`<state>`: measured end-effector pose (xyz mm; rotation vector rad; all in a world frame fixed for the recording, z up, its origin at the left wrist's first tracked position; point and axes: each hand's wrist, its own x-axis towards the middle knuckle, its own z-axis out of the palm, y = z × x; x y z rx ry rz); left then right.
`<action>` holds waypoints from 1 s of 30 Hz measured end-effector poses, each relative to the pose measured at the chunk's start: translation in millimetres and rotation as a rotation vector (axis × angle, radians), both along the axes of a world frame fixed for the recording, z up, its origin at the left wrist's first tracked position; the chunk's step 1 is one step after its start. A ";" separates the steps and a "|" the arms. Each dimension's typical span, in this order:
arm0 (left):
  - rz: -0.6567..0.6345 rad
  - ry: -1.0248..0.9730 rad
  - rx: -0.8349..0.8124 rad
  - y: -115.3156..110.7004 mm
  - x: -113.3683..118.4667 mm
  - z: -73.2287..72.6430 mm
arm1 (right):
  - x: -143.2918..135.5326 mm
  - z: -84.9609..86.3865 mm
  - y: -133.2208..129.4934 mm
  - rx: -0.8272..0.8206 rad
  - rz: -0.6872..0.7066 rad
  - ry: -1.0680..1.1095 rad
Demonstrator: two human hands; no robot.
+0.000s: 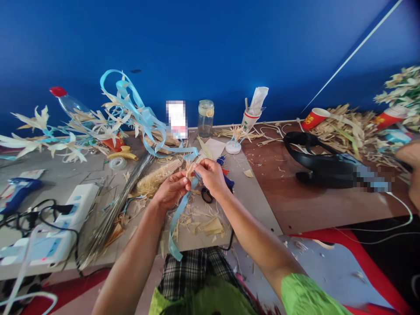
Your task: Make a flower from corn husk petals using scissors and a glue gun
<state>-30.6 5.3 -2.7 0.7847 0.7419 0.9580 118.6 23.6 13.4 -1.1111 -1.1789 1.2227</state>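
Observation:
My left hand (173, 189) pinches the lower end of a small corn husk flower (189, 167). From the other side, the fingers of my right hand (211, 176) close on the same pale husk. A light blue ribbon (179, 223) runs by my fingers and hangs down over the table edge, its upper part looping away at the back left. Whether either hand also grips the ribbon is hidden by the fingers. Beside my left hand lies a bare corn cob (159, 175). Scissors (206, 195) lie partly hidden beneath my right wrist.
Left are a bundle of thin wires (121, 205), a power strip (65, 223) and a blue glue gun (21, 190). Husk flowers (113, 124) stand behind. A lidded bottle (205, 118) is at the back; a black headset-like device (315, 162) lies right, near another person's hand (408, 155).

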 end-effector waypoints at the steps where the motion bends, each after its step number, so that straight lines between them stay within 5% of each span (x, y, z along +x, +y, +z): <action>1: 0.004 -0.024 -0.003 -0.3 0.0 0.5 | -0.3 0.7 -0.4 -0.005 -0.003 0.006; 7: -0.018 -0.091 0.009 -1.7 0.6 1.2 | -1.1 6.5 -2.4 -0.083 0.048 0.098; 30: 0.185 0.252 0.184 -2.6 10.2 0.2 | 3.3 7.8 1.5 -0.141 0.040 0.131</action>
